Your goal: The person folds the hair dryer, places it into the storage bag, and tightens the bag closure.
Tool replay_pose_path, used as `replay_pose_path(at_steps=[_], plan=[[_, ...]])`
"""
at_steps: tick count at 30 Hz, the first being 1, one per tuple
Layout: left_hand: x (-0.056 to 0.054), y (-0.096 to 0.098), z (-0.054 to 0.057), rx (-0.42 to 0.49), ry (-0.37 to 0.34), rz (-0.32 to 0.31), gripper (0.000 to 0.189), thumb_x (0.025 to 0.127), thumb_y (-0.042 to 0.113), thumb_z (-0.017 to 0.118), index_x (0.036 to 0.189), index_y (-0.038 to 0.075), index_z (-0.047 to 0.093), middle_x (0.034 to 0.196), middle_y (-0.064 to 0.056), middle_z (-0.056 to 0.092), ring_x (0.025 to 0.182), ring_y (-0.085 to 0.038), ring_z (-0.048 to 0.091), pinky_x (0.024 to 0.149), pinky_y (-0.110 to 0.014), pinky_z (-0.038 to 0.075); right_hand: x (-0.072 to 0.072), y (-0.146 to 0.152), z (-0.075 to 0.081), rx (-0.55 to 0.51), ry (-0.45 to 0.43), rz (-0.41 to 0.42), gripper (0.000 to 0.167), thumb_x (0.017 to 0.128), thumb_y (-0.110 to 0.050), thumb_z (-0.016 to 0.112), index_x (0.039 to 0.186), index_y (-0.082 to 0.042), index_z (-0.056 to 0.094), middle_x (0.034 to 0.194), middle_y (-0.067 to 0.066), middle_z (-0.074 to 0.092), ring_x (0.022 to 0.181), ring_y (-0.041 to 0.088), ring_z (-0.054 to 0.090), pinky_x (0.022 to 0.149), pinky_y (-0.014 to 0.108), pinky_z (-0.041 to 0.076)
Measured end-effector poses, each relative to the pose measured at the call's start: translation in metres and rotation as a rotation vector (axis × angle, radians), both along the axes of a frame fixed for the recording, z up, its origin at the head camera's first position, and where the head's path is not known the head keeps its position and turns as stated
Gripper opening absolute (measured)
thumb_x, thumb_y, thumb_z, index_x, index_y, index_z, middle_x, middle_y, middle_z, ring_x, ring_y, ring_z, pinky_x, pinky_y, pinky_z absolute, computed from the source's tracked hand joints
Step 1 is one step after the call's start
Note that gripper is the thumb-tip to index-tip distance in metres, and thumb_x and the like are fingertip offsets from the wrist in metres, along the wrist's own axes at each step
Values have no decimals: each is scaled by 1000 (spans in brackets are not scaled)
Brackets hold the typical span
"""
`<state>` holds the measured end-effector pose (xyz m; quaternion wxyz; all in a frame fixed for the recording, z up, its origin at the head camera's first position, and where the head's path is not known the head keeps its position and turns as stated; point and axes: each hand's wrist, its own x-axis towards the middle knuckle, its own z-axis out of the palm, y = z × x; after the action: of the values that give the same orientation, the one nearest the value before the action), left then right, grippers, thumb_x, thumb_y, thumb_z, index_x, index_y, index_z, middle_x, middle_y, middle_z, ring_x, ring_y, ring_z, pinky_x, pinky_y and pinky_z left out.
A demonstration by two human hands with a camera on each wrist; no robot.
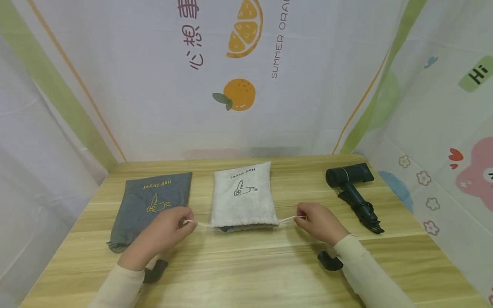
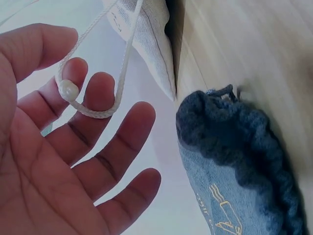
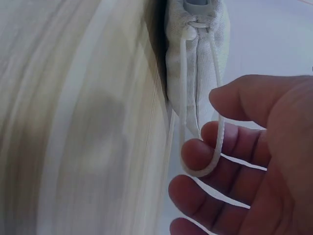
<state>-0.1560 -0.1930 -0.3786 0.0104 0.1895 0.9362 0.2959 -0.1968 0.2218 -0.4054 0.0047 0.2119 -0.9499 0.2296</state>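
Note:
A light grey drawstring pouch (image 1: 243, 201) printed "Hair Dryer" lies mid-table, its mouth towards me and partly open. Something dark shows inside that mouth. At its left end my left hand (image 1: 173, 226) hooks curled fingers through a white drawstring loop (image 2: 100, 113) that carries a knot or bead. On the opposite side, my right hand (image 1: 320, 221) has its fingertips curled in the other drawstring loop (image 3: 216, 147). In the head view both cords run nearly straight out from the pouch. The thumbs stand apart from the fingertips in the wrist views.
A dark blue-grey pouch (image 1: 135, 205) with gathered mouth lies left, partly behind my left hand. At right rests a black hair dryer (image 1: 348, 174) with its cord bundled round the handle. Patterned white cloth (image 1: 154, 107) hangs behind the wooden table (image 1: 246, 273).

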Motion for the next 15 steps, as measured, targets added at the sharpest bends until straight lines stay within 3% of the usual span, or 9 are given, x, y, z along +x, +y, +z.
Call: replay_pose_path(at_steps=[9, 15], plan=[[4, -6, 0, 3, 32, 33, 27, 95, 15, 66, 75, 17, 48, 72, 7, 49, 60, -9, 40, 56, -28, 38, 1, 2, 0, 25, 50, -22, 19, 92, -18, 71, 78, -18, 58, 66, -9, 49, 59, 9, 42, 56, 28, 38], [5, -10, 1, -7, 44, 49, 21, 94, 15, 67, 77, 20, 56, 71, 9, 52, 59, -9, 41, 54, -27, 38, 2, 2, 0, 31, 92, -29, 23, 91, -21, 72, 75, -19, 55, 65, -9, 47, 57, 8, 41, 55, 27, 36]])
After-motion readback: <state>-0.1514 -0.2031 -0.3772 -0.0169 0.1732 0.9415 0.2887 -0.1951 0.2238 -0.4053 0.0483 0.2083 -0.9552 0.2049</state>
